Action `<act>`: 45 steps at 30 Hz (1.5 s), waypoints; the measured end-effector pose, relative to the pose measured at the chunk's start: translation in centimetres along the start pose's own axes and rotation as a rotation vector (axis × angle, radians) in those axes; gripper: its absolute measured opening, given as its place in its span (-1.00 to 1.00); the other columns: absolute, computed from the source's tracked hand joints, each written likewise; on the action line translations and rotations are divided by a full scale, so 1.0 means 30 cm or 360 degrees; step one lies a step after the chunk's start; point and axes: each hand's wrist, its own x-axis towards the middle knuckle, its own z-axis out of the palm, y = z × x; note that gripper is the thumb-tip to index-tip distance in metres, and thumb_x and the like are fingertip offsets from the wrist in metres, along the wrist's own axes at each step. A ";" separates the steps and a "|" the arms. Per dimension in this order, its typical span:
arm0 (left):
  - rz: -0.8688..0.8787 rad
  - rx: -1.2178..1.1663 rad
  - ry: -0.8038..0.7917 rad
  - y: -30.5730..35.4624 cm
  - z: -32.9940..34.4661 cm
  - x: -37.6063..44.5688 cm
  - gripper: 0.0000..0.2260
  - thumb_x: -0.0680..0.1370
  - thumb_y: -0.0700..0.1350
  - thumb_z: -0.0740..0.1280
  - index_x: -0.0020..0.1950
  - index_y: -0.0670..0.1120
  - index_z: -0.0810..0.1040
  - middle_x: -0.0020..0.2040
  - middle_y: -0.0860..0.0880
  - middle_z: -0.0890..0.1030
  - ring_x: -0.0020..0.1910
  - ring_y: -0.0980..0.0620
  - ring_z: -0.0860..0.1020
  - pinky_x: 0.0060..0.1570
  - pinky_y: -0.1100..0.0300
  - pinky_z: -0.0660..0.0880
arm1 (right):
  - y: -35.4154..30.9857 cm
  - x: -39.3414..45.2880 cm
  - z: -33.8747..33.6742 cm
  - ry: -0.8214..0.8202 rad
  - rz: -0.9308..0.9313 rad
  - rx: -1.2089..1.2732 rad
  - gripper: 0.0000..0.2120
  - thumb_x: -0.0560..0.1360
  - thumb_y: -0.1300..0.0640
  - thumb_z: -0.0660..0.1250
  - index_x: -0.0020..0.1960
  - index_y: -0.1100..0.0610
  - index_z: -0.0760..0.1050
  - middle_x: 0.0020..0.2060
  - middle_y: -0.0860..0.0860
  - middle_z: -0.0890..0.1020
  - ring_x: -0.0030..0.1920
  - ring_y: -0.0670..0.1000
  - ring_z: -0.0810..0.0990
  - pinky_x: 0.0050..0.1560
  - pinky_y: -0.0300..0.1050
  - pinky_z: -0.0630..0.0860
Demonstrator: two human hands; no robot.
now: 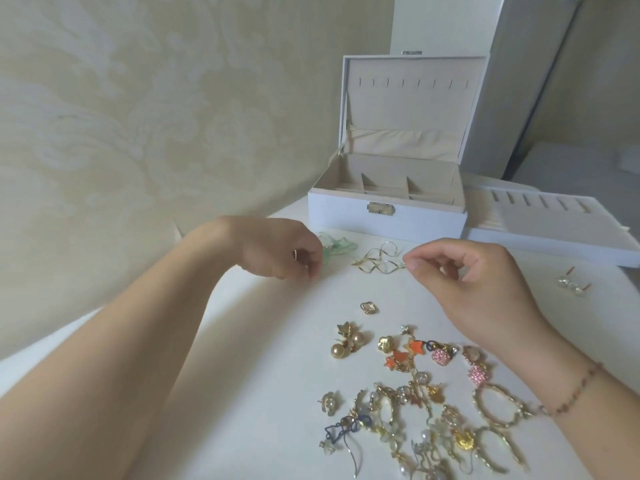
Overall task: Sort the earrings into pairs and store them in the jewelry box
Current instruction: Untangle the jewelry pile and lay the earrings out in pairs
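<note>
An open white jewelry box (387,218) stands at the back of the white table, its lid up and its beige compartments showing. My left hand (277,249) rests in front of it, fingertips closed on a small gold earring, touching a green earring pair (337,244). My right hand (478,284) hovers with fingers curled and loose, its fingertips just beside a pair of twisted gold wire earrings (377,263). A heap of mixed earrings (429,400) lies near me. A gold pearl pair (349,342) and a small gold hoop (369,307) lie apart.
A removed white tray (554,233) with ring slots sits to the right of the box. Two clear stud earrings (573,284) lie in front of it. A patterned cream wall runs along the left, and the table's left edge is close to my left forearm.
</note>
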 end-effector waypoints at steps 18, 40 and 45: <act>0.0015 0.0114 -0.0104 0.032 -0.045 -0.063 -0.75 0.50 -0.23 0.37 0.03 0.13 0.59 -0.05 0.19 0.55 0.00 -0.11 0.60 -0.27 0.10 0.52 | -0.002 0.006 -0.015 -0.0007 -0.0045 -0.0018 -0.84 0.44 0.10 0.45 -0.26 -0.14 0.64 -0.36 -0.12 0.59 -0.31 0.09 0.45 -0.31 -0.26 0.38; 0.0619 -0.0065 -0.0150 0.181 0.098 0.026 -0.87 0.46 -0.14 0.44 -0.01 0.02 0.63 -0.14 0.06 0.64 -0.18 0.07 0.60 -0.05 -0.06 0.56 | -0.016 -0.023 -0.031 -0.1160 -0.0341 -0.0342 -0.93 0.37 -0.02 0.52 -0.16 -0.12 0.67 -0.20 -0.23 0.64 0.05 -0.11 0.48 0.08 -0.11 0.47; 0.0635 -0.0087 -0.0384 0.211 0.100 0.005 -0.86 0.45 -0.12 0.49 -0.02 -0.06 0.64 -0.20 0.06 0.67 -0.26 0.16 0.57 -0.04 0.11 0.56 | -0.011 -0.013 -0.076 -0.1343 -0.0271 -0.0141 -0.90 0.37 0.00 0.54 -0.14 -0.16 0.66 -0.15 -0.14 0.63 0.07 -0.04 0.54 0.12 -0.14 0.47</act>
